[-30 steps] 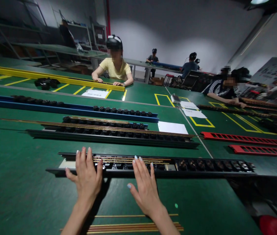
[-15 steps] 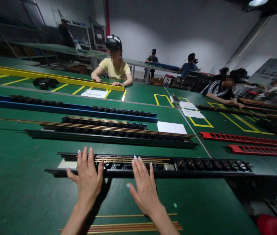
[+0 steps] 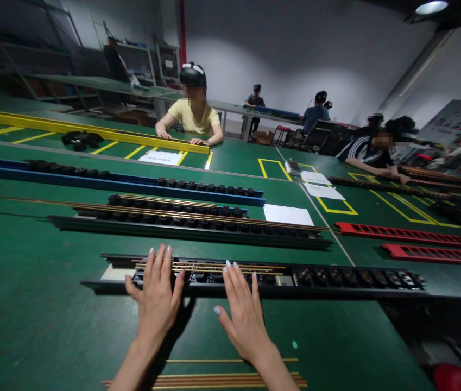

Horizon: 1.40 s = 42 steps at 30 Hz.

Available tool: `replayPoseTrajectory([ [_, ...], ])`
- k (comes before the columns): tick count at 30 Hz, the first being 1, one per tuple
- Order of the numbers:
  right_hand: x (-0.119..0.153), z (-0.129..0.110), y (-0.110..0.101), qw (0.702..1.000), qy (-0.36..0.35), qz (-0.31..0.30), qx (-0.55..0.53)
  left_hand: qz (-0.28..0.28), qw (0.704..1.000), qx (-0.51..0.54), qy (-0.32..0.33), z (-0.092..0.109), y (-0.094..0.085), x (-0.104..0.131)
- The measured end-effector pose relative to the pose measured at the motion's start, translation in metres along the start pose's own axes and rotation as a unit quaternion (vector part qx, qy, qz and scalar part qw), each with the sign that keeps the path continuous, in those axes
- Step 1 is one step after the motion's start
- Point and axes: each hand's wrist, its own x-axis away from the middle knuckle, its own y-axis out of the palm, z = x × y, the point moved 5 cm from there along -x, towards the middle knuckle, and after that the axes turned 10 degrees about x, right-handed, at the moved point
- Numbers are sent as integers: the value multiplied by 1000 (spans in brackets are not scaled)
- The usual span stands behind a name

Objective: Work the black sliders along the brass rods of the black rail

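In front of me a long black channel (image 3: 328, 291) lies across the green table, with a row of black socket modules (image 3: 338, 276) in its right part. Thin brass-coloured rods (image 3: 203, 267) rest lengthwise in its left and middle part. My left hand (image 3: 157, 296) lies over the channel's left part, fingers stretched across the rods and thumb apart. My right hand (image 3: 242, 307) lies the same way near the rods' right portion, its fingertips on them. Neither hand is closed round anything. Close to me, loose brass rods (image 3: 214, 379) lie on the table, partly hidden by my right forearm.
Behind stand a second black channel (image 3: 189, 232) with rods and a blue channel (image 3: 132, 182) with black modules. Red slotted strips (image 3: 434, 253) lie right, papers (image 3: 289, 214) mid-table. Across the table a co-worker (image 3: 193, 117) touches a yellow channel (image 3: 92, 130); another person (image 3: 371, 149) leans at right.
My left hand has slid to the right along the channel, uncovering more rod ends at its left. My right hand stays nearly in place. The whole view has shifted slightly.
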Motion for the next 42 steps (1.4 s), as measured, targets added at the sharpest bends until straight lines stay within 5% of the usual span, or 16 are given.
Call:
replayPoseTrajectory([
  [42, 1, -2, -1, 999, 6, 29, 14, -16, 996, 5, 84, 19, 10, 13],
])
